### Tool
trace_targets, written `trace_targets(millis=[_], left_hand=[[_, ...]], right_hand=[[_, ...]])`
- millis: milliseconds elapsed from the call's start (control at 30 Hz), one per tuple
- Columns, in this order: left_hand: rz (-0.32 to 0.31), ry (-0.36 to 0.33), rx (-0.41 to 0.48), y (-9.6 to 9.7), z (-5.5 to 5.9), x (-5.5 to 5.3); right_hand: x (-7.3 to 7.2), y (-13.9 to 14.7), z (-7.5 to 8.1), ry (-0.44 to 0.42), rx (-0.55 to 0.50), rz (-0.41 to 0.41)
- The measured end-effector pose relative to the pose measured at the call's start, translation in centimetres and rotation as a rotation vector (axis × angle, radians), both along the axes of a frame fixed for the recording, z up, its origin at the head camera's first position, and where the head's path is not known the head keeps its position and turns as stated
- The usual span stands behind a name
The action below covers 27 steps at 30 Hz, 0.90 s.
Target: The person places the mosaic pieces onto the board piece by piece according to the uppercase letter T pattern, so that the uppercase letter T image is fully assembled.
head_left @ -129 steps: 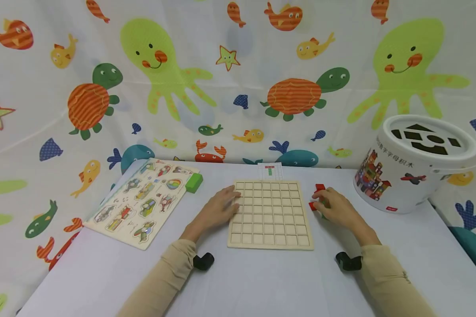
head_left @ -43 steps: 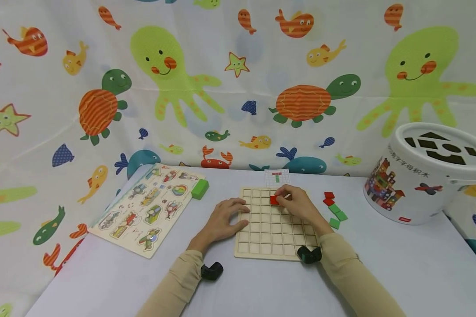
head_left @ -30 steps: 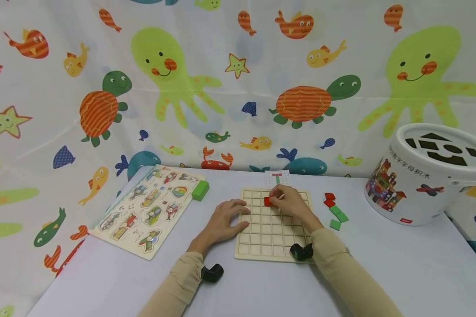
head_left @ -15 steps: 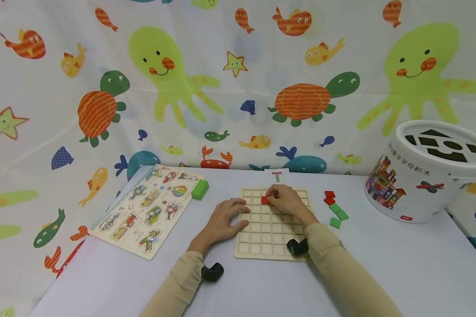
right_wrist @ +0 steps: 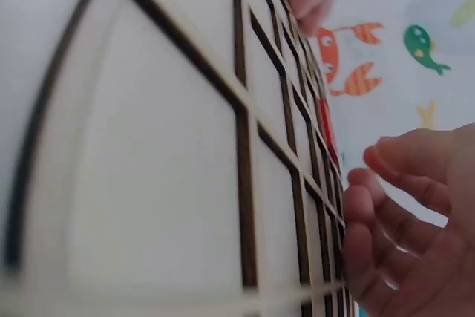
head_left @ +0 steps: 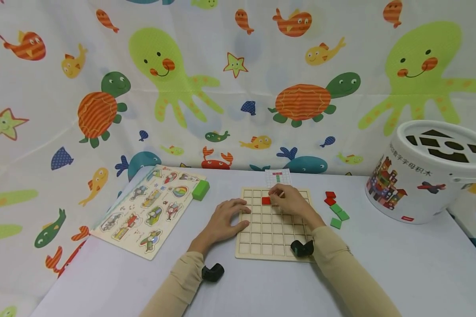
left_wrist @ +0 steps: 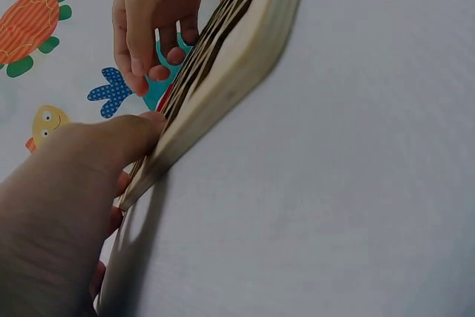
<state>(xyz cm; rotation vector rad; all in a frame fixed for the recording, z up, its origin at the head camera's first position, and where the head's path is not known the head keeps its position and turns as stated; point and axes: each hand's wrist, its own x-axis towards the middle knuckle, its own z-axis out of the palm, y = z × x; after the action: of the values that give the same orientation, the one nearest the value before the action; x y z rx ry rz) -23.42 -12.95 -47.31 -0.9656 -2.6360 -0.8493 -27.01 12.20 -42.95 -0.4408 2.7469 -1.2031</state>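
Observation:
A wooden grid board (head_left: 255,251) lies flat on the table. One red square tile (head_left: 265,200) sits on it, in the second row from the top, left of the middle. My right hand (head_left: 291,203) is over the upper part of the board, just right of this tile; in the right wrist view its loosely bent fingers (right_wrist: 359,246) are apart from the red tile (right_wrist: 327,128). At the board's left edge rests my left hand (head_left: 224,220), fingertips on the rim. The left wrist view shows its thumb (left_wrist: 137,133) on the board's edge (left_wrist: 223,94).
Right of the board lie red tiles (head_left: 330,194) and several green tiles (head_left: 336,223). Behind it is a card (head_left: 284,177) with a red and green pattern. A picture puzzle (head_left: 143,211) with a green block (head_left: 200,190) lies left; a white bucket (head_left: 416,198) stands right.
My right hand brought the red tile from the pile at right onto the board and shifted it left. It has now let go and drawn slightly right. My left hand stays at the board's edge.

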Motion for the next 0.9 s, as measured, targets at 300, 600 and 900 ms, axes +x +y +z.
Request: trace_targets(millis=[300, 600, 900], left_hand=[[0.012, -0.024, -0.015, 0.0, 0.0, -0.1], [0.025, -0.027, -0.022, 0.0, -0.2, 0.1], [0.022, -0.042, -0.030, -0.1, -0.1, 0.0]], right_hand=[[1.1, 3.8, 0.2, 0.022, -0.055, -0.132], [1.2, 9.1, 1.3, 0.124, -0.046, -0.223], [0.9, 11.8, 0.6, 0.118, 0.006, -0.360]])
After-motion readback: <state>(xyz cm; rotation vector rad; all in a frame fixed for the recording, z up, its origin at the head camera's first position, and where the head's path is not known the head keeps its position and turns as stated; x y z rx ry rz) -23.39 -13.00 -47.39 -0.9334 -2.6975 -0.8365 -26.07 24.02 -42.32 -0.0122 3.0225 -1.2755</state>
